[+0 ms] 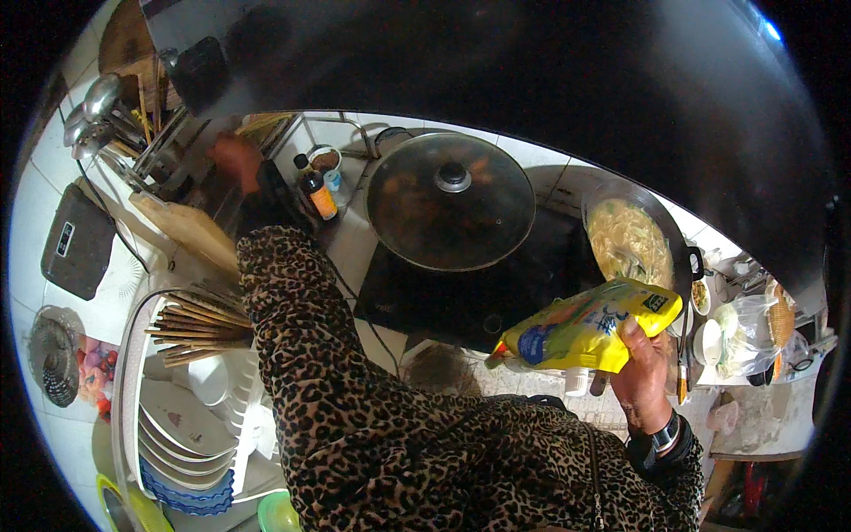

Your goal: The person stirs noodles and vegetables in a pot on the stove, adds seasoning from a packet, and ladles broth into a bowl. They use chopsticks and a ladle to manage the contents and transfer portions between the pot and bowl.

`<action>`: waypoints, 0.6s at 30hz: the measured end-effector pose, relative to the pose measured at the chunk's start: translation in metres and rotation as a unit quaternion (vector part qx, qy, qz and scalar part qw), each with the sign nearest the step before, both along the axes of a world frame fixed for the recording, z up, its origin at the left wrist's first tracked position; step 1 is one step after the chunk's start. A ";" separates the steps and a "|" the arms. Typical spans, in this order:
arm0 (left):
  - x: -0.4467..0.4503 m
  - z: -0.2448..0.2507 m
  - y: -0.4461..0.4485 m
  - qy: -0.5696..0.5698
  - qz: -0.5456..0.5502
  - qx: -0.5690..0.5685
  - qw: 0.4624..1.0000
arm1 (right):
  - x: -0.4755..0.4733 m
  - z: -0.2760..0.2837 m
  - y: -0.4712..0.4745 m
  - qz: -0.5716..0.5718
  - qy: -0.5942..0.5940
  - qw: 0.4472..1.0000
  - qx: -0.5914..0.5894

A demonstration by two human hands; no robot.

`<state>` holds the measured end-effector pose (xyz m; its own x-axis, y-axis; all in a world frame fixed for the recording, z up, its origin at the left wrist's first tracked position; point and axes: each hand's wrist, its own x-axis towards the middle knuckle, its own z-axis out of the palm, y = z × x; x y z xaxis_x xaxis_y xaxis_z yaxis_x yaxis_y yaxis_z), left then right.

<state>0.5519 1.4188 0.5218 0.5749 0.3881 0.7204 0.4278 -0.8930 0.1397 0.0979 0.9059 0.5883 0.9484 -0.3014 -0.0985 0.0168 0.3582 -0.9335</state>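
My right hand (pixel 641 382) grips a yellow plastic pouch (pixel 585 326) with printing on it, held level with its white screw cap (pixel 577 382) pointing down. Behind the pouch is a pan of pale shredded food (pixel 628 233) with a utensil in it. My left hand (pixel 236 159) reaches far forward at the left, beside a metal rack (pixel 189 133). It is blurred and in shadow, so its fingers and anything in them are unclear. Right of that arm stand a dark bottle with an orange label (pixel 322 196), a small clear jar (pixel 336 186) and a bowl of brown seasoning (pixel 326 158).
A glass-lidded pan (pixel 452 206) sits on the black cooktop (pixel 432 299). The dark range hood (pixel 498 60) overhangs it. At left are a wooden board (pixel 186 226), chopsticks (pixel 199 329) and a dish rack with plates (pixel 179 425). Bowls (pixel 708 342) and a plastic bag (pixel 748 332) stand at right.
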 end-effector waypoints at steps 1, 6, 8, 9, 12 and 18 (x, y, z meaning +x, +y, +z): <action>0.005 -0.009 0.006 0.030 -0.015 0.057 0.998 | 0.000 0.000 0.000 0.006 -0.009 1.000 0.005; 0.042 -0.030 0.037 -0.057 -0.226 0.268 0.935 | -0.001 0.002 0.002 0.021 -0.019 0.999 0.022; 0.041 -0.027 0.041 -0.119 -0.240 0.387 0.882 | 0.000 0.001 0.003 0.018 -0.016 0.999 0.027; 0.037 -0.025 0.039 -0.083 -0.229 0.228 0.943 | 0.000 0.001 0.003 0.018 -0.012 0.999 0.030; 0.026 -0.012 0.019 0.035 -0.125 -0.021 0.991 | 0.001 -0.001 0.003 0.018 0.029 0.998 0.050; 0.006 -0.012 0.029 -0.362 -0.179 -0.112 0.908 | 0.005 -0.006 0.005 0.014 0.053 0.998 0.041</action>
